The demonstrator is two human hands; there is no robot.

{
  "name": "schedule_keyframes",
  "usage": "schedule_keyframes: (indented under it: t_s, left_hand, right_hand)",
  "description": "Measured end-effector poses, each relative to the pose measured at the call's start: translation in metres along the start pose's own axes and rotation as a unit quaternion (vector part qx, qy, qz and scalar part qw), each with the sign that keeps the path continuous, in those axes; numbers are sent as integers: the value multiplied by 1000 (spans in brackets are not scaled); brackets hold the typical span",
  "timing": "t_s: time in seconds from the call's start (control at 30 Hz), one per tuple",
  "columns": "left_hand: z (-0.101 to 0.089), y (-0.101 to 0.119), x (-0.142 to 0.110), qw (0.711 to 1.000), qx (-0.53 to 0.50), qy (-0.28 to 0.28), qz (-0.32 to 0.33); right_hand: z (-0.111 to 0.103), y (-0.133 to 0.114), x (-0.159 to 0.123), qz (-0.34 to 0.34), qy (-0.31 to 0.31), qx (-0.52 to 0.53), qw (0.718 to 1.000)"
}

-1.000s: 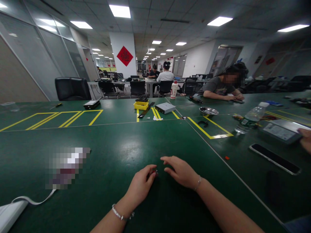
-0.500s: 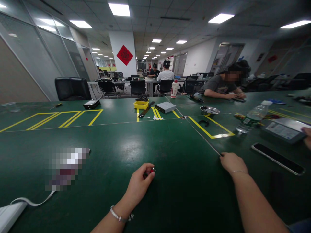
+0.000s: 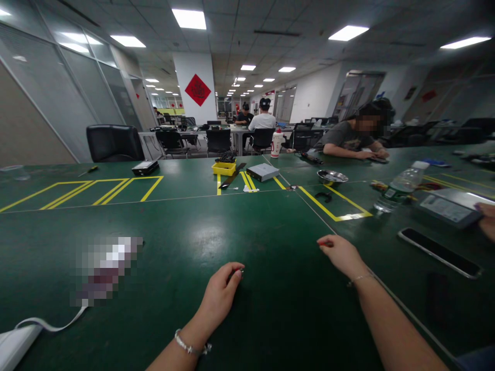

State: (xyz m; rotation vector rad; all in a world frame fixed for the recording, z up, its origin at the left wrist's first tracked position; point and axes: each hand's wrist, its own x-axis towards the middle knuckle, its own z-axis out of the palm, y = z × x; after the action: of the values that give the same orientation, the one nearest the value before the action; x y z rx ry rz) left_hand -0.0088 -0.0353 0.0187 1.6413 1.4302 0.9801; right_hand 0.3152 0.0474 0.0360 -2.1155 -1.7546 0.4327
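Observation:
Over the near middle of the green table (image 3: 174, 226), my left hand (image 3: 221, 286) is closed round a small item with red and shiny metal parts (image 3: 242, 271). Most of that item is hidden by the fingers. To its right and a little farther out, my right hand (image 3: 342, 253) pinches a small orange-red piece (image 3: 322, 243) between thumb and fingertips. The piece's exact kind is too small to make out. A wide gap separates the two hands.
A phone (image 3: 439, 252), a water bottle (image 3: 402, 188) and a grey metal box (image 3: 448, 208) lie to the right, with another person's hand at the box. Farther back are a metal bowl (image 3: 332, 177), a grey drive (image 3: 263, 171) and a yellow tray (image 3: 224, 168). Someone sits across the table.
My right hand went right to the orange-red piece on the table, took hold of it and has come partway back left. My left hand stays nearly in place, still closed.

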Motion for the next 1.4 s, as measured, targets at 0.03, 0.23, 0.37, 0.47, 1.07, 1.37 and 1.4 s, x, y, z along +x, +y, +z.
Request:
schedule_keyframes:
  t_s: [0.03, 0.23, 0.37, 0.47, 1.07, 1.37, 1.4]
  left_hand:
    - [0, 0, 0, 1000, -7, -5, -3]
    - [1, 0, 1, 999, -32, -10, -11]
    - [1, 2, 0, 1000, 5, 9, 10]
    - [1, 2, 0, 999, 10, 22, 24]
    - [1, 3, -3, 994, 27, 67, 78]
    - [6, 5, -7, 993, 43, 86, 61]
    - [7, 5, -7, 994, 42, 86, 58]
  right_hand:
    - [2, -14, -6, -17, -23, 37, 999]
    - [22, -96, -59, -95, -201, 307, 925]
    - [47, -132, -90, 15, -288, 563, 775]
    - [63, -142, -99, 72, -282, 666, 687]
    - [72, -130, -93, 11, -195, 581, 790]
    - [72, -132, -97, -67, -149, 493, 854]
    - [72, -132, -98, -76, -144, 482, 861]
